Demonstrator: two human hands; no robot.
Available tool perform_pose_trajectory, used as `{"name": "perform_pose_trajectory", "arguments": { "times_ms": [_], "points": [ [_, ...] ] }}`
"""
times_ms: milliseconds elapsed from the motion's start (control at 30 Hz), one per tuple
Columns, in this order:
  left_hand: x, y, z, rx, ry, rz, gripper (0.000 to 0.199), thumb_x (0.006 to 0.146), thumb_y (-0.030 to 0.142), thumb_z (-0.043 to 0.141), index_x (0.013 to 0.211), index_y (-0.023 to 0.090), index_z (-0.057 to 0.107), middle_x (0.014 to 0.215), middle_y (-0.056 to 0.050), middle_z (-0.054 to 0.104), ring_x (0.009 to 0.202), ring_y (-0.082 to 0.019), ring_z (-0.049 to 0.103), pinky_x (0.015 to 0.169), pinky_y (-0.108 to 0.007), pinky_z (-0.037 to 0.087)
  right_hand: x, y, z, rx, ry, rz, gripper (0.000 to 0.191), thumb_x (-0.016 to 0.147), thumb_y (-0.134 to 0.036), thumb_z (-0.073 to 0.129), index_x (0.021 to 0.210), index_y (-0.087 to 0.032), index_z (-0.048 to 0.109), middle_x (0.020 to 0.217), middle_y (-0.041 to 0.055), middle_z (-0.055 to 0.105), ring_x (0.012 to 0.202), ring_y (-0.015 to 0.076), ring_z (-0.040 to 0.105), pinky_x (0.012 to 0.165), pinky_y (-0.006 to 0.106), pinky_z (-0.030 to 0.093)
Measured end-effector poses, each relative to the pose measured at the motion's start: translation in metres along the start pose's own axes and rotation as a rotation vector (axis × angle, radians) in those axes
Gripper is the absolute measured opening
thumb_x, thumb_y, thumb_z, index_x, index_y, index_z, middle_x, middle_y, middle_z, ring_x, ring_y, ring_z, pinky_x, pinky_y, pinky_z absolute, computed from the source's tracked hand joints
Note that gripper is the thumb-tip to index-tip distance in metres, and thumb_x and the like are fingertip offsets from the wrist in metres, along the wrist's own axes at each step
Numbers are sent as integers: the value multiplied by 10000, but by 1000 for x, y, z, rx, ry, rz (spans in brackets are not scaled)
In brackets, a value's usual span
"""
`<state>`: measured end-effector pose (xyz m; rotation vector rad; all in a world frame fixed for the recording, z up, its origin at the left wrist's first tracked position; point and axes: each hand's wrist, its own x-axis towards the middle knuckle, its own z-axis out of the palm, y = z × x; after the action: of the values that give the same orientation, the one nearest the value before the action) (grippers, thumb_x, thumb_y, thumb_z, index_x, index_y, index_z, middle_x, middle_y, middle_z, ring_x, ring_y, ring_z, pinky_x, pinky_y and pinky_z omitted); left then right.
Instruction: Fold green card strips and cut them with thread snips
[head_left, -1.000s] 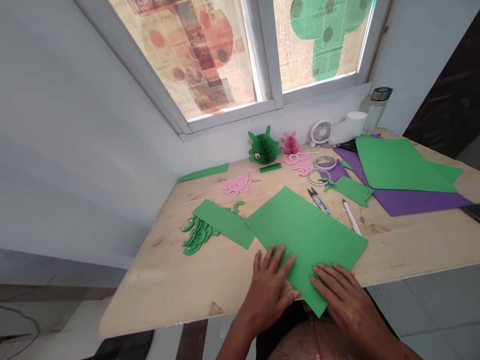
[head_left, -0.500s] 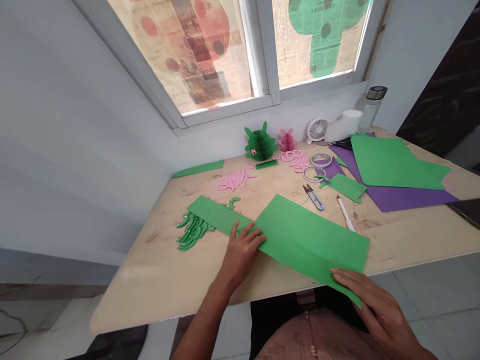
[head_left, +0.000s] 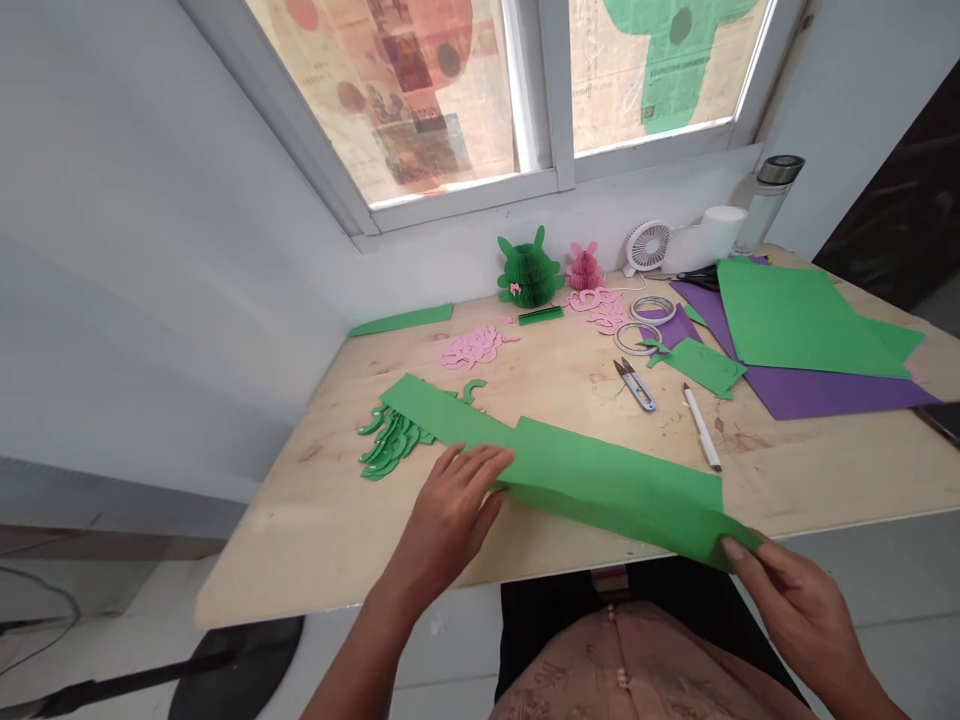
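A green paper sheet (head_left: 600,475) lies near the front edge of the table, its near long side lifted and bent over. My right hand (head_left: 799,600) pinches its right end between thumb and fingers. At the left end, my left hand (head_left: 450,505) has its fingers over the paper and its thumb at the lower corner, closed on it. A narrower green paper strip (head_left: 431,405) extends left from there. It partly covers a pile of curved green paper cutouts (head_left: 386,450).
Pink cutouts (head_left: 476,346), blue thread snips (head_left: 635,385), a white pen (head_left: 702,428) and tape rolls (head_left: 651,311) lie beyond. Green (head_left: 802,325) and purple sheets (head_left: 825,393) are at right. A green paper figure (head_left: 529,275), small fan (head_left: 647,246) and bottle (head_left: 766,205) stand at the back.
The sheet's near side has been raised and bent over, so it looks narrower. My left hand has shifted left to its corner; my right hand has moved right along with its end.
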<state>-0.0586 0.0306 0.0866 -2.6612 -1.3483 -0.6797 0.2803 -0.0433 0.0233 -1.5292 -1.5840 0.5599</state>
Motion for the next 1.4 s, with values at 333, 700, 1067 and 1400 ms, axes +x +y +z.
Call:
{"name": "perform_pose_trajectory", "arguments": {
  "times_ms": [333, 700, 1067, 1400],
  "points": [
    [-24, 44, 59, 54, 66, 139, 498, 887, 246, 536, 1377, 262, 449, 1417, -91, 495, 1396, -295, 320, 1140, -576, 192, 15, 0, 4, 120, 147, 437, 373, 786, -522, 593, 861, -198, 761, 818, 26, 744, 807, 262, 695, 674, 300, 577],
    [-18, 28, 80, 121, -304, 111, 604, 924, 539, 413, 1478, 344, 274, 1569, -35, 254, 1438, -295, 208, 1155, -539, 69, 13, 8, 7, -296, 336, -73, 583, 887, -322, 554, 1440, -219, 402, 1377, 120, 523, 1207, 315, 537, 1005, 489, 431],
    [-10, 22, 82, 54, -305, 116, 630, 898, 558, 459, 1470, 351, 294, 1555, -49, 286, 1426, -309, 236, 1145, -548, 107, 59, -25, 52, -550, -193, -627, 384, 933, -263, 483, 1307, -215, 560, 1365, 109, 550, 1310, 309, 425, 1050, 537, 349],
    [-2, 15, 85, 33, -329, 117, 623, 907, 557, 444, 1472, 355, 280, 1559, -43, 277, 1429, -298, 231, 1138, -550, 149, 53, -18, 69, -625, -306, -589, 388, 937, -281, 485, 1312, -213, 556, 1362, 112, 552, 1274, 293, 457, 1037, 513, 344]
  ]
}}
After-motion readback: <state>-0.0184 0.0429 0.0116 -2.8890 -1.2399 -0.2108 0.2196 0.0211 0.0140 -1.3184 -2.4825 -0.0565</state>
